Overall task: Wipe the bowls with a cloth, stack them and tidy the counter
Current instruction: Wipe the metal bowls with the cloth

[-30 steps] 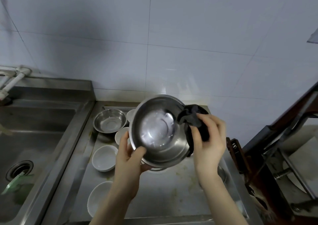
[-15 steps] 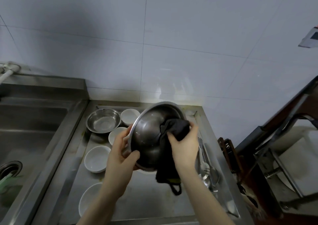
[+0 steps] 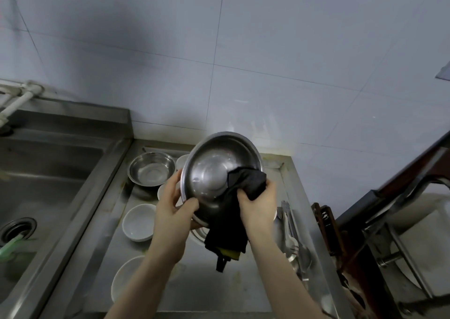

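A large steel bowl is held tilted above the counter, its inside facing me. My left hand grips its lower left rim, thumb inside. My right hand grips a black cloth and presses it against the bowl's inner right wall; the cloth's tail hangs below with a yellow patch. On the counter stand a smaller steel bowl and white bowls. Another white bowl is partly hidden behind the held one.
A steel counter tray lies below the hands, with spoons and tongs along its right edge. A deep sink with a drain is to the left. A dark rack and wooden frame stand at right. Tiled wall behind.
The cloth went from the bowl's right rim into its inside and now presses the inner right wall. The bowl has turned slightly in my left hand.
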Demonstrator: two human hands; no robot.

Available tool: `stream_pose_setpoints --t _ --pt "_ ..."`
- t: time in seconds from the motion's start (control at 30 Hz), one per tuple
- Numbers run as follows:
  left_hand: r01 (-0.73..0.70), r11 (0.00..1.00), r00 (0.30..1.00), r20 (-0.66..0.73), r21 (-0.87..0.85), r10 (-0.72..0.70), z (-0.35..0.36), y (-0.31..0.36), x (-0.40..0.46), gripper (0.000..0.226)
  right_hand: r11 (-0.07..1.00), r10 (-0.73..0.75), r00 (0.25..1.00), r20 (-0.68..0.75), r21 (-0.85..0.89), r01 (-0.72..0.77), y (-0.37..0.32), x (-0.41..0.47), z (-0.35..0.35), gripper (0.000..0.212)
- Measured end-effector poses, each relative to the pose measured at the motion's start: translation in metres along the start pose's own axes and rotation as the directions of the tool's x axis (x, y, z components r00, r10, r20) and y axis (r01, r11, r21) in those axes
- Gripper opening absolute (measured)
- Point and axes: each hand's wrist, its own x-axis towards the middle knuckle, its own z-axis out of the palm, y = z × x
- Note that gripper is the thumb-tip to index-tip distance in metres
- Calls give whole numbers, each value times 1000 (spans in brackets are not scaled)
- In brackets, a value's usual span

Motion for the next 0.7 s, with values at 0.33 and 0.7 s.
stream_pose_setpoints --t 0.33,0.7 --pt "-94 873 948 310 478 -68 -14 32 26 66 304 -783 481 394 -432 849 -38 33 -21 47" --pt "-88 976 989 134 197 62 -8 28 6 62 963 -250 967 -56 -119 242 -21 18 -8 39"
